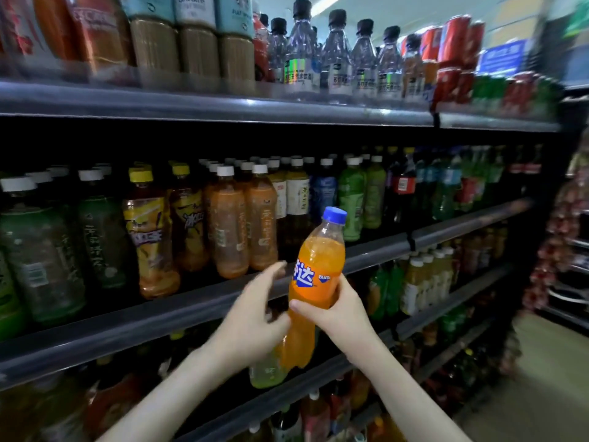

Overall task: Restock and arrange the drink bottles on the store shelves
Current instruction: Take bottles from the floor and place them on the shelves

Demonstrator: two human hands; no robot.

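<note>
Fanta bottle [314,282] in right fingers [345,283], left fingers [273,272] beside

Glossy clear-plastic orange soda bottle [314,282]; matt dark metal shelf edge [191,304].

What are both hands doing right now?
Left hand: open, holding nothing.
Right hand: holding the orange plastic soda bottle with a blue cap.

We count one orange plastic soda bottle [317,275] with a blue cap, two yellow-capped amber tea bottles [149,231], two white-capped cloudy orange juice bottles [228,231], three brown coffee bottles [197,49] with pale labels up top, and at least four clear dark-capped water bottles [301,49], lol.
</note>
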